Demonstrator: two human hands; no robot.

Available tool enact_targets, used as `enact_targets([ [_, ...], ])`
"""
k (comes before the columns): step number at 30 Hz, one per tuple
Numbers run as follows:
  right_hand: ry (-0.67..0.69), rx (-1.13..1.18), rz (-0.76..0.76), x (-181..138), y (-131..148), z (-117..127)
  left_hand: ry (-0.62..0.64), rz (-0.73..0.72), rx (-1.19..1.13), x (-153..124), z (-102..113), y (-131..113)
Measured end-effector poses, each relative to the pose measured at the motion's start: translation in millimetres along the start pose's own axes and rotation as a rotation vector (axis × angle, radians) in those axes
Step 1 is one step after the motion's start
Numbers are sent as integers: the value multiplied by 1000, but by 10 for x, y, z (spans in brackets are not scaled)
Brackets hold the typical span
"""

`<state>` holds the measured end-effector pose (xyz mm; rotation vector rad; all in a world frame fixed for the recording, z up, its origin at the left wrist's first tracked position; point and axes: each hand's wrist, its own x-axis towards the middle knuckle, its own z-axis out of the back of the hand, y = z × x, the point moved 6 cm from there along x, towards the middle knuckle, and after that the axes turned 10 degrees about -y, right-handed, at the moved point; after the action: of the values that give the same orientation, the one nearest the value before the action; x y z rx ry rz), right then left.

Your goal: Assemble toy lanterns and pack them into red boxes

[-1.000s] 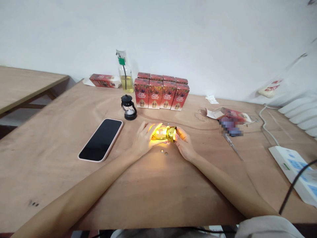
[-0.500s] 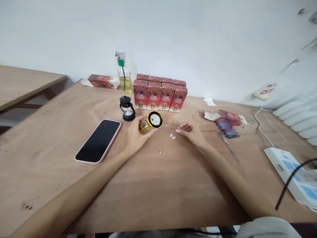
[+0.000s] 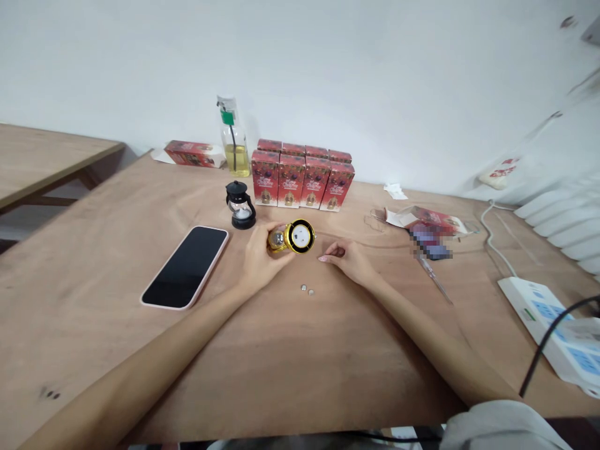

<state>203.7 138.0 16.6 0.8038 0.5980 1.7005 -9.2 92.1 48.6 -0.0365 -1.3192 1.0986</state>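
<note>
In the head view my left hand is closed around a small gold lantern, tipped over so that its round black-and-white base faces me. My right hand is low over the table just right of it, thumb and fingertips pinched together. What they hold, if anything, is too small to make out. Two small silver discs like button cells lie on the wood between my forearms. A black lantern stands upright beyond my left hand.
Red printed boxes stand in rows at the back, beside a pump bottle of yellow liquid. A phone lies to the left. On the right are an opened red box, a screwdriver and a white power strip.
The gold lantern has shifted slightly right and nearer, its base turned more toward me. My right hand has moved left and its fingers have closed where small white pieces lay; those no longer show.
</note>
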Motion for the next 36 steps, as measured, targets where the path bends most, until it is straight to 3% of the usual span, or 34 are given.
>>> enact_targets([
  [10,8,14,13,-5,8,18,-8,-20,6,-13,8,-16],
  [17,-122,9,22,-110,-31,199,-17,-31,5,-3,7,-16],
  [20,-141,-60,151,-178,7,212,-13,-31,-2,-7,1,-13],
  [23,-162,-276,387,-301,110,202,-15,-27,-3,-16,1,-10],
  [26,-142,-494,533,-574,226,181,-9,-17,-3,-22,-2,-4],
  [29,-109,-594,637,-1050,402,180,-1,-9,-7,-21,-7,-2],
  [33,7,-552,843,-1760,684,153,5,-18,-12,-18,-12,-10],
  [36,7,-505,897,-2029,816,173,-1,-32,7,-17,-7,-17],
])
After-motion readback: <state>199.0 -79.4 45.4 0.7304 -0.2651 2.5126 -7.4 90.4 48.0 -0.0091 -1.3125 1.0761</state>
